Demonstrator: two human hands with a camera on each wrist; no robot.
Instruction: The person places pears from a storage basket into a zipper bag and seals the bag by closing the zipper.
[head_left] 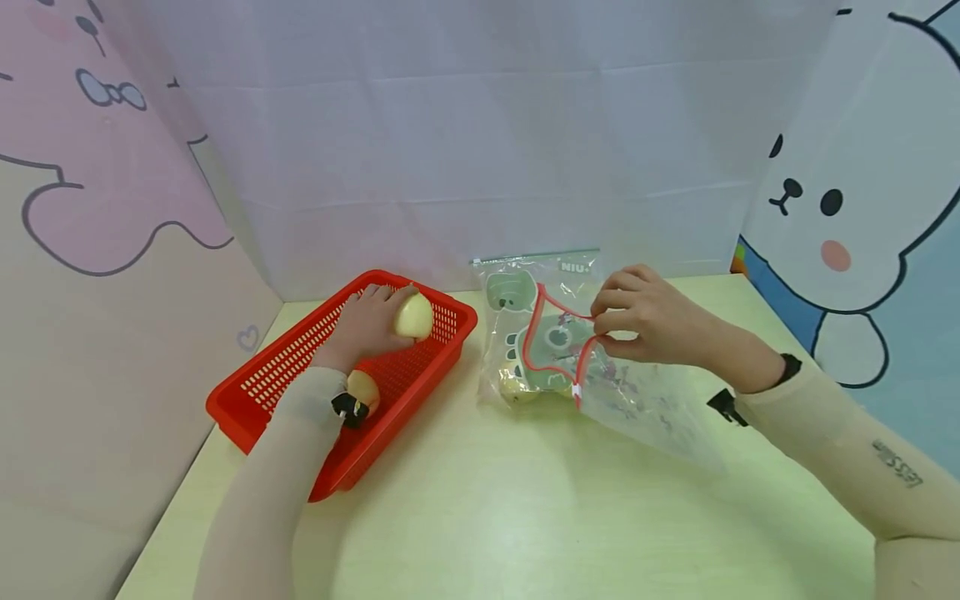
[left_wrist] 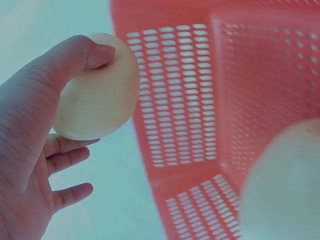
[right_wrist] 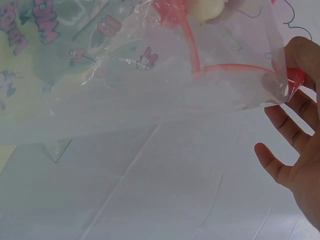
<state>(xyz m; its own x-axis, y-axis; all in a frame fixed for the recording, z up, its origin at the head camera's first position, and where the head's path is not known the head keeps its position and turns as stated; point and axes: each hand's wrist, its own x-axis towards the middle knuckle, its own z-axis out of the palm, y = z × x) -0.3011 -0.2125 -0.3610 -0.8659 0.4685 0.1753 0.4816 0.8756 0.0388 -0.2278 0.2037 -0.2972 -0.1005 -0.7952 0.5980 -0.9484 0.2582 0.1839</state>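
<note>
My left hand grips a pale yellow, smooth rounded piece, thumb on one side and fingers on the other. It is over the far part of a red plastic basket. Another rounded, tan-looking piece lies in the basket, partly covered by my left wrist. With thumb and fingertips, my right hand pinches the red-edged mouth of a clear zip bag printed with small cartoon figures. The mouth gapes toward the basket, and a white slider sits on its red zip.
Behind the zip bag lies another clear bag with a green top edge and green animal prints. Yellowish shapes show through the plastic near its bottom. A white cloth wall rises at the back of the pale table; cartoon panels flank it.
</note>
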